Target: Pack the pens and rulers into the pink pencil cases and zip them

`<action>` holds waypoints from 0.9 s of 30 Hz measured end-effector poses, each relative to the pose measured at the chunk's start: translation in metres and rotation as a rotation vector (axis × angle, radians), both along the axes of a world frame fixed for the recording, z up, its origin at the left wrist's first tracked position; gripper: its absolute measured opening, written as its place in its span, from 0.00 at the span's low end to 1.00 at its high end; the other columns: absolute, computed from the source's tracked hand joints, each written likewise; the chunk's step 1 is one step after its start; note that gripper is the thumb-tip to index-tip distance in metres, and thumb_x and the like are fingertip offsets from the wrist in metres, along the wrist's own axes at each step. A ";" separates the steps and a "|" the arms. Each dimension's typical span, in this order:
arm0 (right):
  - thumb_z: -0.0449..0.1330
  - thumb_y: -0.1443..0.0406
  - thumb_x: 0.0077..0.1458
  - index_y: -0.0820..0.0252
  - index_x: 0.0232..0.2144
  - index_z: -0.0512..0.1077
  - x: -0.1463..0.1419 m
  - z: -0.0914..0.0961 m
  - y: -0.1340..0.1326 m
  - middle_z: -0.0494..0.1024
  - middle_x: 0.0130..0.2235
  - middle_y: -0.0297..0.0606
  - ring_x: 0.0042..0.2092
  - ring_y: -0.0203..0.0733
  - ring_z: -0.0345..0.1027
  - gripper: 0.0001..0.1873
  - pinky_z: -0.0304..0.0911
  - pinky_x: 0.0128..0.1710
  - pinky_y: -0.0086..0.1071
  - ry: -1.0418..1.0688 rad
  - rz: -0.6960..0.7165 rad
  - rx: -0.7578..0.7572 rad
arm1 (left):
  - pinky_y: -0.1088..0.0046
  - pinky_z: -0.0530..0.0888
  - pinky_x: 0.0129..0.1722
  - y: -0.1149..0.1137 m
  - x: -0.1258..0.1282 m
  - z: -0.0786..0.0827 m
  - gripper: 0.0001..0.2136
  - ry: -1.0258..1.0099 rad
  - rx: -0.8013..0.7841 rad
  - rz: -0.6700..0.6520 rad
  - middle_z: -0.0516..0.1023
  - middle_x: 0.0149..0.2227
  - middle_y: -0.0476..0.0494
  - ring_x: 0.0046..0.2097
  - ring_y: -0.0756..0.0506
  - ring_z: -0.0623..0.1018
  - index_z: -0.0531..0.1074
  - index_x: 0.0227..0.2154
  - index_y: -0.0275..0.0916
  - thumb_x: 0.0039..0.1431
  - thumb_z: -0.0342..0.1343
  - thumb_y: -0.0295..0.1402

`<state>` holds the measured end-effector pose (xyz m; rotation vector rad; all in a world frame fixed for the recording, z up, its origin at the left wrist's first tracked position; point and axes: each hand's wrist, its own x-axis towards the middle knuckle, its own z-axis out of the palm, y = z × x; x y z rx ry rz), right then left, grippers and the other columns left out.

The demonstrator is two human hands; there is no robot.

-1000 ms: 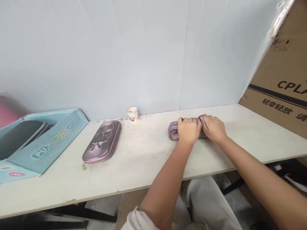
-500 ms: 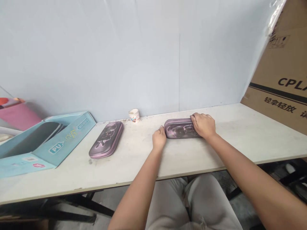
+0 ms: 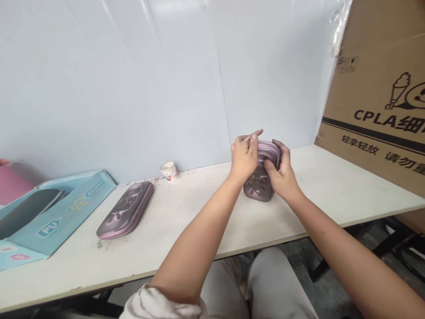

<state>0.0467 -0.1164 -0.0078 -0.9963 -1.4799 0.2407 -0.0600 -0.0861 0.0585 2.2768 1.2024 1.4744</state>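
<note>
A dark purple zippered pencil case with a raised cartoon pattern is tilted up between my hands, its lower end near the tabletop. My right hand wraps the case's right side, thumb across the front face. At the upper left edge, by the pink zipper, my left hand is closed with thumb and fingers together; whether it pinches the zipper pull cannot be made out. A second, matching pencil case lies shut on the table to the left, apart from both hands.
A light blue open box with a dark case inside stands at the left, a pink item behind it. A paper cup sits by the wall. A large cardboard carton stands right on the white table.
The pencil case went from lying flat sideways to standing tilted on end. My left hand moved up to its upper edge; my right hand shifted to its right side. The view turned right.
</note>
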 end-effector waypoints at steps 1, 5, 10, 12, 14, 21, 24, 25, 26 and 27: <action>0.46 0.54 0.57 0.52 0.58 0.44 0.004 -0.002 0.000 0.52 0.60 0.43 0.59 0.45 0.50 0.29 0.51 0.56 0.40 0.028 -0.029 0.015 | 0.68 0.63 0.52 0.005 0.008 -0.001 0.20 -0.063 -0.052 -0.043 0.74 0.45 0.46 0.50 0.48 0.69 0.69 0.48 0.42 0.64 0.35 0.39; 0.43 0.55 0.58 0.53 0.59 0.41 0.015 -0.008 0.008 0.51 0.60 0.45 0.59 0.45 0.50 0.28 0.53 0.55 0.41 0.085 -0.153 -0.004 | 0.72 0.67 0.47 0.025 0.026 -0.013 0.22 -0.360 -0.286 -0.119 0.72 0.49 0.43 0.48 0.48 0.72 0.67 0.49 0.37 0.64 0.32 0.39; 0.43 0.55 0.58 0.53 0.59 0.41 0.022 -0.032 0.018 0.56 0.58 0.46 0.57 0.44 0.56 0.29 0.57 0.52 0.42 0.224 -0.123 -0.048 | 0.70 0.66 0.50 0.024 0.030 -0.040 0.22 -0.498 -0.393 -0.108 0.69 0.52 0.42 0.53 0.46 0.69 0.65 0.50 0.39 0.63 0.31 0.41; 0.45 0.55 0.57 0.55 0.59 0.40 0.022 -0.053 0.020 0.62 0.55 0.47 0.53 0.43 0.61 0.31 0.60 0.49 0.41 0.278 -0.012 -0.129 | 0.68 0.62 0.53 0.018 0.028 -0.057 0.22 -0.472 -0.349 -0.063 0.64 0.56 0.41 0.57 0.45 0.65 0.58 0.55 0.39 0.63 0.33 0.42; 0.46 0.55 0.56 0.57 0.60 0.39 0.020 -0.072 0.019 0.64 0.53 0.49 0.50 0.42 0.64 0.33 0.61 0.48 0.40 0.282 0.063 -0.235 | 0.67 0.59 0.55 0.012 0.024 -0.077 0.24 -0.378 -0.339 -0.004 0.59 0.59 0.35 0.59 0.44 0.61 0.51 0.58 0.36 0.61 0.40 0.41; 0.50 0.54 0.53 0.58 0.58 0.50 -0.014 -0.064 0.006 0.68 0.52 0.48 0.50 0.50 0.65 0.33 0.59 0.48 0.44 -0.119 0.014 -0.525 | 0.63 0.59 0.55 0.002 -0.036 -0.121 0.29 -0.162 -0.483 0.172 0.61 0.55 0.26 0.58 0.39 0.62 0.47 0.59 0.27 0.57 0.46 0.35; 0.49 0.54 0.54 0.61 0.59 0.48 -0.060 -0.050 0.004 0.69 0.50 0.49 0.48 0.51 0.66 0.34 0.59 0.47 0.42 -0.250 0.106 -0.612 | 0.64 0.58 0.55 -0.005 -0.094 -0.115 0.28 -0.055 -0.488 0.271 0.61 0.55 0.26 0.58 0.39 0.61 0.49 0.58 0.27 0.58 0.44 0.37; 0.48 0.54 0.54 0.62 0.59 0.47 -0.079 -0.047 0.005 0.69 0.51 0.50 0.49 0.51 0.66 0.34 0.59 0.47 0.42 -0.285 0.154 -0.617 | 0.64 0.58 0.55 -0.010 -0.116 -0.112 0.28 -0.007 -0.498 0.323 0.61 0.55 0.25 0.58 0.38 0.60 0.49 0.58 0.26 0.58 0.43 0.38; 0.48 0.54 0.54 0.63 0.59 0.47 -0.100 -0.047 0.006 0.69 0.51 0.50 0.49 0.50 0.66 0.34 0.59 0.47 0.41 -0.319 0.201 -0.615 | 0.64 0.57 0.56 -0.015 -0.138 -0.110 0.29 0.043 -0.516 0.376 0.60 0.55 0.24 0.59 0.38 0.60 0.48 0.59 0.25 0.58 0.42 0.39; 0.48 0.55 0.54 0.63 0.59 0.46 -0.121 -0.047 0.007 0.68 0.52 0.50 0.50 0.49 0.65 0.34 0.58 0.48 0.40 -0.352 0.243 -0.607 | 0.64 0.57 0.55 -0.021 -0.159 -0.108 0.30 0.092 -0.539 0.429 0.60 0.55 0.23 0.58 0.37 0.60 0.48 0.59 0.24 0.58 0.42 0.40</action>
